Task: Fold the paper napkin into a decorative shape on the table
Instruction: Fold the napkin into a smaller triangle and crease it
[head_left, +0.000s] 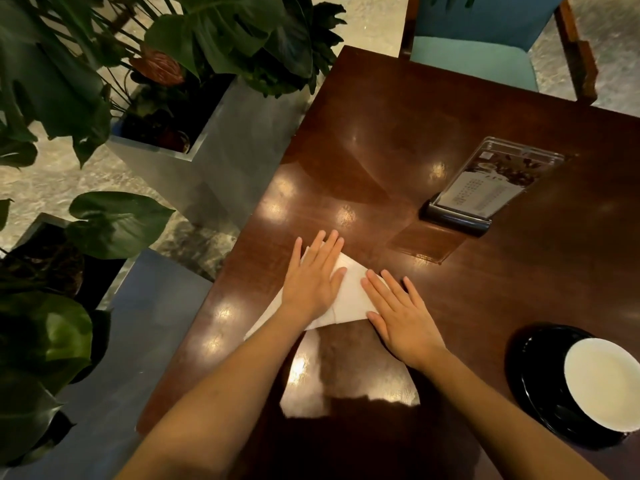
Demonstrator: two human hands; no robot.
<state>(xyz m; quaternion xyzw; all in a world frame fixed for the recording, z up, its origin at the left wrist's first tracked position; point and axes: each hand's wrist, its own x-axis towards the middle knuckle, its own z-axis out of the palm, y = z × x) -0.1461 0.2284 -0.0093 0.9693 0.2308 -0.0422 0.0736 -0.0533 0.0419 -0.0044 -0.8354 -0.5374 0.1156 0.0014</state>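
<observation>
A white paper napkin (pixel 348 296) is laid flat on the dark, shiny wooden tabletop (pixel 398 133), near the left edge. It has been folded into a shape like a triangle, with a point at the far side and a long tail out to the near left. The left hand (pixel 313 275) is spread open and pressed flat on the left part of the napkin. The right hand (pixel 400 315) is also open and flat, with its fingers laid on the right edge of the napkin and its palm on the wood. Nothing is gripped by either hand; the paper is only being pushed down. It looks as if a first fold is made and is being smoothed, so the task is judged to be at an early stage, and more folds are likely needed before a fancy shape is made. The napkin looks thin, soft and easy to crease. The tabletop looks hard and smooth, with lights shown on it. A clear plastic menu stand (pixel 485 185) is seen far right, and a white bowl (pixel 604 382) on a black plate (pixel 533 386) near right.
</observation>
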